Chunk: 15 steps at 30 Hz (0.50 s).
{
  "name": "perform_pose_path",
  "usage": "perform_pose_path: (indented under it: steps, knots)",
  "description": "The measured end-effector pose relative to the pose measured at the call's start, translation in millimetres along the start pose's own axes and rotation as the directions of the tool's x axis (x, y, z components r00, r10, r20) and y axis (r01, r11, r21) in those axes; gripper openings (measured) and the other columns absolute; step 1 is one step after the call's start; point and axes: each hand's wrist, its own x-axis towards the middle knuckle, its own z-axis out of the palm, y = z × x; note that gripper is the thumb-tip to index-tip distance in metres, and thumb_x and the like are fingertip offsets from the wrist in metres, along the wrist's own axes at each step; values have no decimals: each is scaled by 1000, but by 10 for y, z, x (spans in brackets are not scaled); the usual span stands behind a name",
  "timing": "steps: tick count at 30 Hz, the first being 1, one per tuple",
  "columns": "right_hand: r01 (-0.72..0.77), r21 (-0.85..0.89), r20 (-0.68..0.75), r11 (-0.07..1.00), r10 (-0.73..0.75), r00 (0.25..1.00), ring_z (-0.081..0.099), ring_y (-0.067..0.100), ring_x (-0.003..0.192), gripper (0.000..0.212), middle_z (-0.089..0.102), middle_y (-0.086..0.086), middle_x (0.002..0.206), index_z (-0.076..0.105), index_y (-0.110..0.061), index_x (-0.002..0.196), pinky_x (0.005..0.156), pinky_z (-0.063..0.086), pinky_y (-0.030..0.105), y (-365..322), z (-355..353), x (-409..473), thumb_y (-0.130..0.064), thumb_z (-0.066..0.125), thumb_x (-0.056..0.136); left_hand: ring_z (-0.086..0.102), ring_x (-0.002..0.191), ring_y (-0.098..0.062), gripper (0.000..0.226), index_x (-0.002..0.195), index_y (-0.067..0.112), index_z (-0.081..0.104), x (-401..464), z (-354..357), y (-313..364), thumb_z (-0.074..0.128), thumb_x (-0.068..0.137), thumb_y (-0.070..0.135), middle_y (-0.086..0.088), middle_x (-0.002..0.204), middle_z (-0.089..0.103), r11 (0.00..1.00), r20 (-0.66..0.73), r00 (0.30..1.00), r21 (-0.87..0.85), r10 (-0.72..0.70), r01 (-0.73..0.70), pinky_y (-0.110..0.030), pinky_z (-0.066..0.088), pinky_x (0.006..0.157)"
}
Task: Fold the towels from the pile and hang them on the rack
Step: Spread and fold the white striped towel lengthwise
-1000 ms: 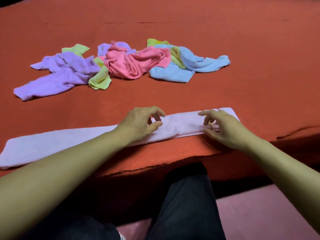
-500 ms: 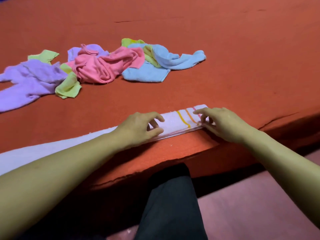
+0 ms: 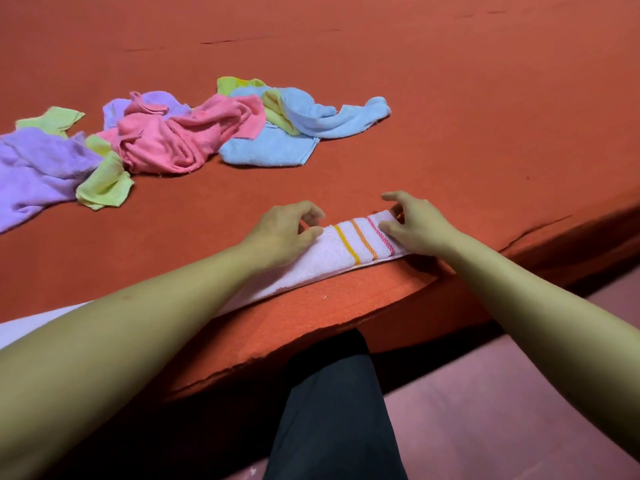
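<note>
Head view. A white towel (image 3: pixel 341 249) lies folded into a long narrow strip along the near edge of the red-covered surface (image 3: pixel 450 98). Its right end carries three stripes (yellow, orange, pink) running across the strip; its left part passes under the left forearm and reaches the left edge of the frame.

The left hand (image 3: pixel 282 233) rests on the strip just left of the yellow stripe, fingers curled, thumb and fingertips pinching the fabric. The right hand (image 3: pixel 417 228) sits on the striped right end, fingers bent down onto the cloth with the thumb at the near edge, pinching that end.

The pile of unfolded towels (image 3: pixel 180 133) lies farther back and to the left, well apart from the strip. It comprises a purple towel (image 3: pixel 38 168) at far left, a yellow-green towel (image 3: pixel 105 185) beside it, a crumpled pink towel (image 3: pixel 176 140) in the middle, and a blue towel (image 3: pixel 277 147) at right.

Below the surface edge, a dark trouser leg (image 3: pixel 332 410) and a pinkish floor (image 3: pixel 519 427) are visible.
</note>
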Motion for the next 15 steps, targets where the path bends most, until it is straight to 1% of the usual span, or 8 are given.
perform_pose_path:
  steps: [2, 4, 6, 7, 9, 12, 14, 15]
  knots:
    - [53, 114, -71, 992, -45, 996, 57, 20, 83, 52, 60, -1, 95, 49, -18, 138, 85, 47, 35, -28, -19, -25, -18, 63, 88, 61, 81, -7, 22, 111, 27, 64, -10, 34, -5, 68, 89, 25, 17, 95, 66, 1000, -8, 1000, -20, 20, -20, -24, 47, 81]
    - [83, 218, -136, 973, -54, 989, 56, 12, 73, 52, 59, -1, 97, 49, -18, 138, 76, 45, 30, -42, -46, -37, -15, 63, 88, 59, 77, -4, 25, 111, 28, 64, -10, 55, 11, 70, 87, 23, 19, 94, 65, 997, -37, 998, -62, 47, -49, -17, 44, 76]
    - [102, 264, -163, 959, -59, 985, 51, 0, 67, 54, 57, -5, 99, 46, -22, 139, 74, 40, 25, -42, -71, -37, -16, 64, 89, 58, 75, 0, 27, 111, 29, 64, 11, 65, 59, 71, 85, 21, 21, 93, 63, 992, -58, 996, -103, 70, -76, -9, 41, 71]
    - [104, 267, -167, 958, -60, 984, 51, -2, 66, 56, 57, -5, 99, 44, -23, 140, 74, 38, 23, -38, -88, -34, -16, 64, 89, 58, 74, 0, 28, 110, 29, 64, 28, 72, 91, 72, 85, 21, 22, 92, 63, 989, -66, 994, -116, 83, -90, -6, 40, 69]
    - [95, 263, -174, 960, -50, 984, 52, -1, 65, 59, 58, -5, 99, 43, -23, 142, 75, 39, 22, -20, -150, -22, -15, 67, 88, 58, 71, -3, 28, 109, 30, 64, 67, 94, 164, 72, 84, 20, 22, 92, 63, 984, -77, 991, -135, 110, -120, -6, 40, 68]
    - [65, 269, -170, 961, -19, 985, 54, 4, 62, 64, 57, -9, 93, 41, -23, 143, 73, 41, 23, 32, -247, 7, -14, 70, 87, 53, 63, 3, 29, 109, 28, 64, 116, 149, 280, 72, 83, 18, 20, 92, 66, 979, -71, 990, -155, 122, -132, -5, 37, 66]
    - [45, 227, -126, 973, -17, 992, 54, 4, 66, 68, 57, -11, 94, 39, -22, 145, 77, 44, 26, 62, -232, -4, -13, 72, 85, 52, 61, 8, 30, 111, 25, 63, 130, 210, 339, 72, 83, 17, 17, 94, 68, 978, -23, 993, -171, 118, -120, -5, 37, 66]
    - [25, 206, -93, 978, -5, 996, 55, 6, 69, 71, 57, -9, 97, 38, -21, 146, 79, 45, 28, 79, -197, -20, -15, 73, 84, 54, 64, 8, 31, 113, 25, 62, 130, 251, 358, 72, 84, 17, 16, 96, 68, 978, 10, 994, -177, 113, -109, -6, 39, 69]
